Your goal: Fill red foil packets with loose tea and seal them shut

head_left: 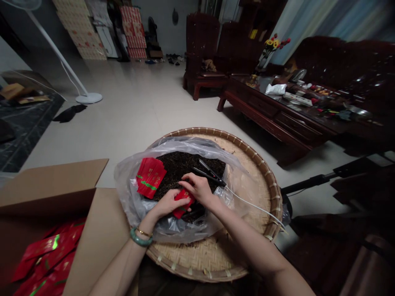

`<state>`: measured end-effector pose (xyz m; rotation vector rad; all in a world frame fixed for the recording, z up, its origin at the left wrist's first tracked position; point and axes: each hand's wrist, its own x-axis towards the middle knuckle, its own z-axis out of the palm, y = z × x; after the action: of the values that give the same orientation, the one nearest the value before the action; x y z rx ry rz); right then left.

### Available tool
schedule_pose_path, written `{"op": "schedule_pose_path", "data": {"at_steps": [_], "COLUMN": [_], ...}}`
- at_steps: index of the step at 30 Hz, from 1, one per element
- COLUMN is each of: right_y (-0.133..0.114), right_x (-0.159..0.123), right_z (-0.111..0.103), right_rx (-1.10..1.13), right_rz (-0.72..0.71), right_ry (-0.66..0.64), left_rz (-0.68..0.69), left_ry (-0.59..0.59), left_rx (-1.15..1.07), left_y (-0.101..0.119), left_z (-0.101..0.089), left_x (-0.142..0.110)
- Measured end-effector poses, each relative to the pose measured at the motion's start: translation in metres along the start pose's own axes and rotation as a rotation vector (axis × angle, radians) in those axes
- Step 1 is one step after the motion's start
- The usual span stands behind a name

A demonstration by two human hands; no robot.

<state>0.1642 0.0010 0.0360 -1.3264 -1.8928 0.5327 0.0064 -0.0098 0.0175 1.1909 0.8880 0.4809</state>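
My left hand and my right hand both grip one small red packet over a heap of dark loose tea. The tea lies in an open clear plastic bag on a round woven bamboo tray. A stack of red packets with green and gold print rests on the tea to the left of my hands. A black heat sealer with a white cord lies on the tea just beyond my right hand. A green bangle sits on my left wrist.
An open cardboard box at the lower left holds several red packets. A dark wooden coffee table with clutter stands at the right, wooden chairs behind it. A white fan stand is on the tiled floor at the far left.
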Motion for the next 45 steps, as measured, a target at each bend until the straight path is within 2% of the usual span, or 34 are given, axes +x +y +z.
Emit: {"op": "schedule_pose_path", "data": {"at_steps": [3, 5, 9, 12, 15, 18, 22, 24, 27, 30, 33, 37, 41, 45], "right_y": [0.007, 0.018, 0.042, 0.052, 0.057, 0.062, 0.057, 0.047, 0.027, 0.011, 0.003, 0.001, 0.0, 0.001], "right_x": [0.005, 0.007, 0.005, 0.003, 0.003, 0.006, 0.011, 0.013, 0.011, 0.007, 0.006, 0.007, 0.008, 0.008], "right_z": [-0.01, -0.019, -0.03, -0.03, -0.03, -0.037, -0.056, -0.063, -0.062, -0.052, -0.043, -0.041, -0.042, -0.04], "right_rx": [-0.036, -0.208, -0.596, -0.694, -0.713, -0.634, -0.255, -0.067, 0.094, 0.105, 0.095, 0.037, -0.007, 0.008], "right_rz": [0.026, 0.046, 0.145, 0.204, 0.265, 0.291, 0.237, 0.218, 0.209, 0.171, 0.151, 0.114, 0.079, 0.103], "right_ry": [0.064, 0.106, 0.023, -0.047, -0.049, -0.029, -0.025, -0.091, -0.272, -0.351, -0.34, -0.293, -0.305, -0.317], "left_rz": [-0.038, -0.03, -0.029, -0.013, 0.01, 0.019, 0.028, 0.033, 0.024, 0.019, 0.019, 0.012, -0.002, -0.03], "left_ry": [0.046, 0.108, 0.145, 0.147, 0.151, 0.171, 0.229, 0.25, 0.254, 0.235, 0.233, 0.225, 0.214, 0.205], "left_rx": [-0.148, -0.202, -0.286, -0.289, -0.27, -0.27, -0.291, -0.29, -0.284, -0.269, -0.237, -0.198, -0.203, -0.204], "left_y": [-0.001, 0.0, 0.001, -0.001, -0.004, -0.006, -0.006, -0.006, -0.005, -0.004, -0.002, -0.001, 0.0, 0.001], "left_z": [-0.002, -0.003, -0.005, -0.006, -0.007, -0.008, -0.008, -0.007, -0.007, -0.005, -0.004, -0.002, -0.003, -0.003], "left_x": [0.0, 0.0, 0.001, 0.001, 0.002, 0.003, 0.004, 0.005, 0.005, 0.004, 0.004, 0.003, 0.003, 0.003]}}
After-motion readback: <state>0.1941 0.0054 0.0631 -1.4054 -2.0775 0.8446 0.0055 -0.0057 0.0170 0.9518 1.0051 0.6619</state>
